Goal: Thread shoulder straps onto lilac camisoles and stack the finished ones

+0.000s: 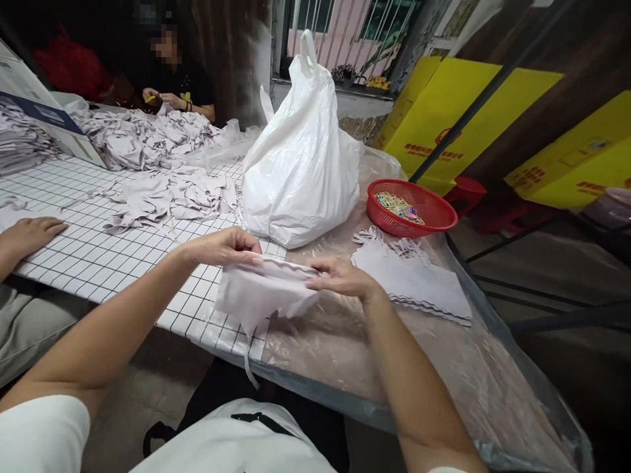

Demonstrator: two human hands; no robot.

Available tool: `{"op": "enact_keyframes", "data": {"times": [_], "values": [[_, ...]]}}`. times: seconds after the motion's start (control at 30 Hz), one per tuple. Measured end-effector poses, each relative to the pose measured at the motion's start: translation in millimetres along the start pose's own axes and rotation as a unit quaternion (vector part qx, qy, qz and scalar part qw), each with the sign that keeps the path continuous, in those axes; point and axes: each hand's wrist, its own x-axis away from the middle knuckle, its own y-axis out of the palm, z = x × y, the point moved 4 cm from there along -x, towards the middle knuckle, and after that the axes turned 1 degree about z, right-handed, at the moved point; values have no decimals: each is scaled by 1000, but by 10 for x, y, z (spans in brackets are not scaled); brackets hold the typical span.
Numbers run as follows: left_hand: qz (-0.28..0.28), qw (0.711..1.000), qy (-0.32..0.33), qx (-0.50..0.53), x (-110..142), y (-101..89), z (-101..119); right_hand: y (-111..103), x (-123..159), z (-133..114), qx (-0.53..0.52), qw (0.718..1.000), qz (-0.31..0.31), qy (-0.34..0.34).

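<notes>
I hold a small pale lilac fabric piece (256,292) between both hands just above the table's near edge. My left hand (224,246) pinches its upper left edge. My right hand (342,277) grips its right end, fingers curled over the cloth. A thin strip of the fabric dangles below the table edge. To the right lies a flat stack of the same fabric pieces (419,282) on clear plastic sheeting.
A full white plastic bag (300,157) stands behind my hands. A red basket (434,209) with small coloured items sits right of it. Heaps of loose fabric (162,190) cover the checked tabletop (89,256). Another person's hand (32,233) rests at left; a person works at the far end.
</notes>
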Motion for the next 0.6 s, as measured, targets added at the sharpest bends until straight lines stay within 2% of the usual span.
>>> {"op": "enact_keyframes", "data": {"times": [0.17, 0.27, 0.4, 0.5, 0.6], "values": [[15, 999, -15, -29, 463, -326, 82, -252, 743, 29, -39, 997, 10, 63], [27, 998, 9, -56, 584, -365, 187, -340, 1018, -18, -37, 995, 72, 66], [22, 996, 8, -90, 545, -298, 246, -354, 1103, -117, -39, 984, 171, 41], [12, 995, -14, -97, 451, -263, 160, -337, 1049, -117, -49, 966, 253, 6], [11, 993, -36, -108, 373, -283, 44, -366, 1050, -69, -74, 937, 336, -56]]}}
